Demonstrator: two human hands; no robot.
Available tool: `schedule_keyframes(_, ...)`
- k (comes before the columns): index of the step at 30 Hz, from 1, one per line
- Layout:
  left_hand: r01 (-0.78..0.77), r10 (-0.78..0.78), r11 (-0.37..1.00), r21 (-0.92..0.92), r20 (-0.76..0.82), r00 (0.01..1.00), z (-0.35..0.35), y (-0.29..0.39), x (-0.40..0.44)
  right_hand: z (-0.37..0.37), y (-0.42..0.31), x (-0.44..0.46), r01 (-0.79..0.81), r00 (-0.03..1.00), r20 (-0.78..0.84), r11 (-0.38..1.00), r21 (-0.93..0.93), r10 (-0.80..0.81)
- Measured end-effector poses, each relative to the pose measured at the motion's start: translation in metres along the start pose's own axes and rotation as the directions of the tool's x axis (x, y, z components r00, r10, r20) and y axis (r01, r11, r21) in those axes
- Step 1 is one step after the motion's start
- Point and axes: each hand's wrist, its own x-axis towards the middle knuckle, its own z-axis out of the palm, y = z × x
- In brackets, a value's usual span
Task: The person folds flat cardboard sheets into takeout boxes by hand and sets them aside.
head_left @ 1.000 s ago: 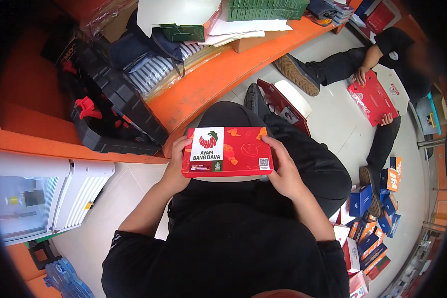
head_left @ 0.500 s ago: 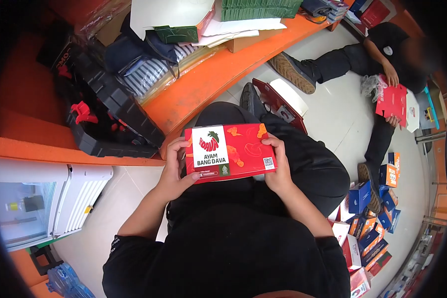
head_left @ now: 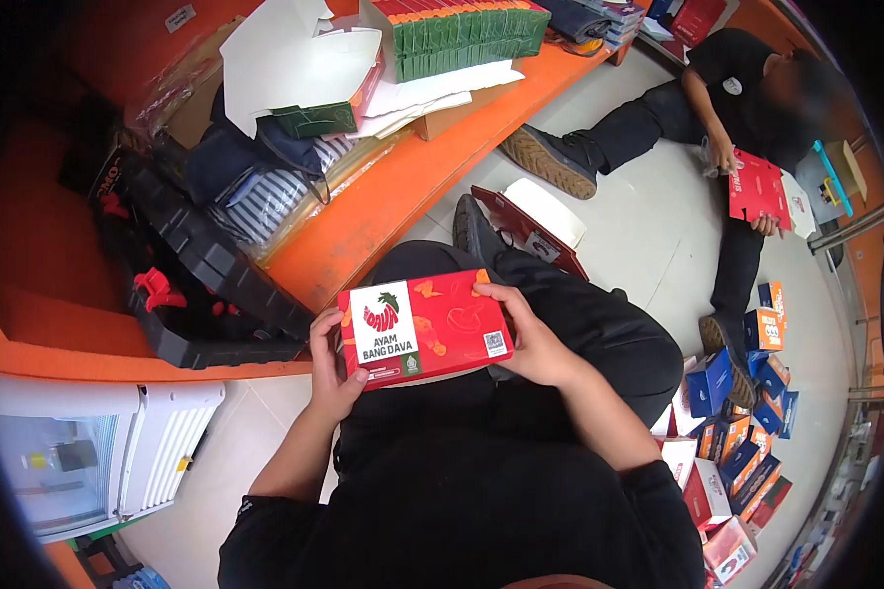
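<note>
A red cardboard food box (head_left: 452, 329) with a white "Ayam Bang Dava" panel lies over my lap, its lid closed. My left hand (head_left: 332, 365) grips its left end, thumb on the front lower corner and fingers at the side. At the right end, my right hand (head_left: 528, 339) holds the box, with the index finger along the upper corner and the palm against the side. The underside of the box is hidden. A flat red carton with a white inner face (head_left: 532, 228) stands on the floor beyond my crossed legs.
An orange shelf (head_left: 363, 211) holds green-and-red cartons (head_left: 471, 44), an open white box (head_left: 309, 74) and a black tool case (head_left: 201, 255). Folded boxes (head_left: 746, 442) are piled on the floor at right. A co-worker (head_left: 648, 118) sits opposite with a red carton (head_left: 759, 187). A white fridge (head_left: 162, 442) stands left.
The view has shifted, and the box with both hands appears slightly left and lower, tilted a little. The co-worker's hands and red carton have moved slightly.
</note>
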Motion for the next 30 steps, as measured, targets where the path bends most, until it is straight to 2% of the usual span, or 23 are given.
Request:
schedule_keyframes(3, 0.036, -0.036, 0.999, -0.027, 0.018, 0.999, -0.007, 0.004, 0.002, -0.026, -0.006, 0.0, -0.008, 0.948, 0.319, 1.0, 0.015, 0.003)
schedule_keyframes(4, 0.035, -0.035, 0.999, -0.016, 0.027, 0.999, -0.009, 0.002, 0.002, -0.029, 0.0, 0.001, -0.011, 0.939, 0.342, 0.991, 0.135, -0.036)
schedule_keyframes(7, 0.02, -0.02, 1.0, 0.023, 0.021, 1.0, -0.014, -0.009, 0.002, -0.015, -0.001, 0.007, -0.087, 0.982, 0.188, 0.929, 0.36, 0.019)
schedule_keyframes(8, 0.023, -0.024, 1.0, 0.015, 0.005, 1.0, -0.012, -0.01, 0.002, -0.006, -0.006, 0.007, -0.023, 0.996, 0.093, 0.972, 0.234, 0.002)
schedule_keyframes(11, 0.02, -0.02, 1.0, 0.005, -0.028, 0.999, -0.008, -0.013, 0.003, 0.004, 0.0, 0.01, -0.01, 0.997, -0.077, 0.994, 0.106, 0.018)
schedule_keyframes(12, 0.033, -0.033, 0.999, 0.006, -0.042, 0.999, -0.006, -0.013, 0.005, 0.007, 0.008, 0.012, 0.036, 0.989, -0.149, 0.992, 0.125, -0.017)
schedule_keyframes(14, 0.033, -0.032, 0.999, 0.018, -0.07, 0.997, 0.0, -0.009, 0.006, 0.011, 0.018, 0.014, -0.005, 0.984, -0.17, 0.975, 0.224, 0.044)
schedule_keyframes(15, 0.082, -0.079, 0.997, 0.017, -0.096, 0.992, 0.0, -0.01, 0.007, 0.012, 0.02, 0.015, -0.022, 0.981, -0.18, 0.962, 0.272, 0.073)
schedule_keyframes(17, 0.167, -0.164, 0.986, 0.011, -0.146, 0.976, 0.001, -0.014, 0.01, 0.014, 0.025, 0.014, -0.05, 0.981, -0.176, 0.982, 0.181, 0.083)
schedule_keyframes(18, 0.202, -0.193, 0.977, 0.066, -0.125, 0.973, -0.002, -0.018, 0.01, 0.014, 0.03, 0.015, -0.048, 0.981, -0.182, 0.992, 0.121, 0.07)
schedule_keyframes(19, 0.177, -0.175, 0.984, 0.009, -0.127, 0.976, -0.004, -0.028, 0.009, 0.015, 0.029, 0.017, -0.044, 0.981, -0.186, 0.997, 0.058, 0.054)
schedule_keyframes(20, 0.152, -0.157, 0.987, -0.048, -0.133, 0.979, -0.005, -0.041, 0.007, 0.018, 0.024, 0.015, -0.009, 0.988, -0.149, 0.975, 0.222, 0.043)
schedule_keyframes(21, 0.128, -0.142, 0.986, -0.103, -0.141, 0.98, -0.003, -0.04, 0.009, 0.02, 0.023, 0.012, 0.025, 0.988, -0.156, 0.975, 0.219, 0.01)
schedule_keyframes(22, 0.074, -0.083, 0.992, -0.098, -0.101, 0.991, -0.003, -0.038, 0.008, 0.022, 0.023, 0.009, 0.056, 0.987, -0.16, 0.974, 0.218, -0.021)
schedule_keyframes(25, 0.067, -0.074, 0.994, -0.091, -0.08, 0.994, 0.011, -0.013, 0.012, 0.024, 0.023, 0.008, 0.115, 0.973, -0.218, 0.977, 0.18, -0.075)
schedule_keyframes(29, 0.133, -0.145, 0.983, -0.13, -0.087, 0.986, 0.029, 0.01, 0.042, 0.017, 0.031, 0.009, 0.096, 0.957, -0.284, 0.988, 0.121, -0.058)
schedule_keyframes(30, 0.036, -0.035, 0.999, 0.013, -0.105, 0.994, 0.035, 0.013, 0.05, 0.014, 0.033, 0.009, 0.103, 0.95, -0.302, 0.993, 0.048, -0.084)
